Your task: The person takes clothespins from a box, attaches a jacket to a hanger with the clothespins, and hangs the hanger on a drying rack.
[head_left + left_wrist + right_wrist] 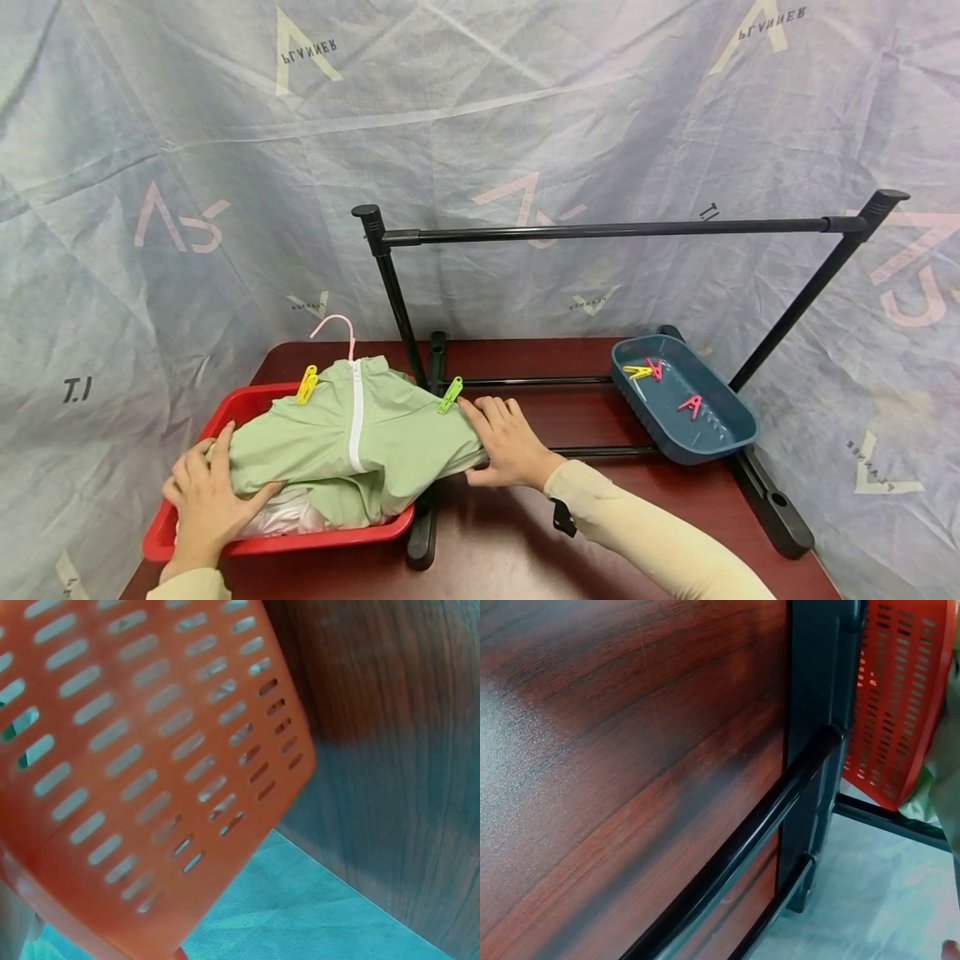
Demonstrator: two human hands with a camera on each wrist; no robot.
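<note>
Trouble could begin at the left end of the red basket (322, 545), where my left hand (201, 493) lies: a careless press there, I judge, might tip it. That hand is spread wide, palm down, thumb at the lower edge of the green garment (303, 442); whether its tips press into cloth I cannot tell. The garment lies across the basket's top, its right side overhanging the wall, so uneven pulling could drag it off. Over the basket's far rim the pink hanger (352, 343) sticks up; its hook could catch. The yellow peg (307, 385) and green peg (450, 395) might spring loose if I tug the shoulders. Just right of the basket, my right hand (513, 446) touches the sleeve end, also wide, fingers above and thumb below, forearm slanting in from the lower right. The rack (397, 300) stands close to the basket's right wall, so cloth could snag there.
</note>
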